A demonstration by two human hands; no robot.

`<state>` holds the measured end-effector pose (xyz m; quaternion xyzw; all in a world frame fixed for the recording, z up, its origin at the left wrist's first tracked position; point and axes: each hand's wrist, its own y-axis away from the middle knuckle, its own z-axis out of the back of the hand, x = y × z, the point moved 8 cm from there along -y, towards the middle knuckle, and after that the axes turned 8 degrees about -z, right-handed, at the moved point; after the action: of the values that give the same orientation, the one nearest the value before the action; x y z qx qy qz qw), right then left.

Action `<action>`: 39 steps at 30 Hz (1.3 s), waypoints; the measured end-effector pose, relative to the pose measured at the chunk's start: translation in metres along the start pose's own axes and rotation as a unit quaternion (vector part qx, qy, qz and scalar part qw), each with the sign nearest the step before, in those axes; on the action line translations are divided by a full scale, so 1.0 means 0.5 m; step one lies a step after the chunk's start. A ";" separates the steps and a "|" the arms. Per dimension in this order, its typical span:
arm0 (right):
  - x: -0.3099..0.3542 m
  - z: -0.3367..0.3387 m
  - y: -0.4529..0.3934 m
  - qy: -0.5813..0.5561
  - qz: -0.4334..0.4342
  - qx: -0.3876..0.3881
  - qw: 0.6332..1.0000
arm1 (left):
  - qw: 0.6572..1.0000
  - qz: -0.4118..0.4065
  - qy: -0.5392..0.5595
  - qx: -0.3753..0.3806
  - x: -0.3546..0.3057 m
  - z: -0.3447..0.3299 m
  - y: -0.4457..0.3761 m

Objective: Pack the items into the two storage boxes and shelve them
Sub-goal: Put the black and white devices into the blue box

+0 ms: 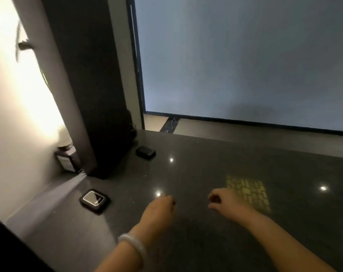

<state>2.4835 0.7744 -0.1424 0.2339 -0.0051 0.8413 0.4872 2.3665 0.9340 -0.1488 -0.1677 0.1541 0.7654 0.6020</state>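
Both hands out over the dark polished stone table [206, 242], forearms reaching forward from the near edge. Left hand [159, 208] loosely curled, knuckles up, holding nothing that shows; pale translucent bangle [134, 246] round that wrist. Right hand [223, 201] likewise curled with thumb and fingers drawn together, seemingly empty, though the fingertips are blurred and a small thing pinched there cannot be ruled out. Neither touching any object; probably poised between steps, hovering low over bare table.

No storage boxes in view, and no shelf either, so no telling what is packed in them or where they stand. Only small things left out: a black square device with a shiny silver face [94, 201], lying flat near the left hand, just beside the table's left edge, and a small black rounded case [145, 152], closed, farther back near the foot of the dark upright panel [100, 95]. Both well apart from each other and within reach, possibly items awaiting packing. Whether the case holds anything cannot be seen. A yellowish tiled patch [248, 191] beyond the right hand, apparently a reflection in the polish.
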 end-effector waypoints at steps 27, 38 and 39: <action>0.374 -0.198 -0.654 0.060 0.055 0.017 0.997 | 0.968 0.190 -0.138 -0.087 0.368 -0.058 -0.089; 0.321 -0.190 -0.483 -0.042 0.002 -0.095 0.995 | 0.970 0.188 -0.125 -0.085 0.366 -0.055 -0.089; 0.301 -0.190 -0.435 -0.058 -0.006 -0.102 0.993 | 0.971 0.188 -0.122 -0.082 0.367 -0.056 -0.089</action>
<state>2.5628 1.0341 -0.2147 0.2320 -0.1178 0.8186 0.5120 2.3714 1.0914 -0.2566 -0.0896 0.0448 0.8894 0.4461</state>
